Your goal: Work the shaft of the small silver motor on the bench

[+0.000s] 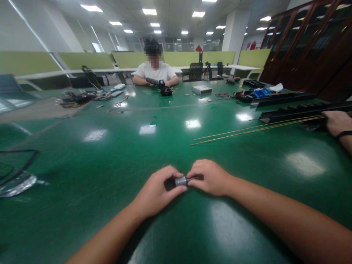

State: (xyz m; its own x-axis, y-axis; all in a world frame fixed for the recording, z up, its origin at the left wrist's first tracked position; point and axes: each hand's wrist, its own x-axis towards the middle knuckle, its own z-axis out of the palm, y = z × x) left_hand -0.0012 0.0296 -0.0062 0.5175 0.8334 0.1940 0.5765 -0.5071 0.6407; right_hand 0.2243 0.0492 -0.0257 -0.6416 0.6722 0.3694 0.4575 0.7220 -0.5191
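Note:
Near the front middle of the green table (115, 146), a small grey metal cylinder (180, 181) lies between the thumb and fingers of my left hand (158, 190). From its right end comes a thin dark shaft (196, 177), which my right hand (210, 178) pinches with thumb and fingertips. Both hands rest low at the tabletop and almost touch. Whether the shaft and cylinder are one piece, I cannot tell; fingers cover parts of both.
Across the table a person (155, 71) in a white shirt handles a dark device (165, 88). At right, another person's hand (338, 123) is by thin brass-coloured rods (236, 135) and black rails (291, 112). A flat silver box (201, 90) and tools lie farther back.

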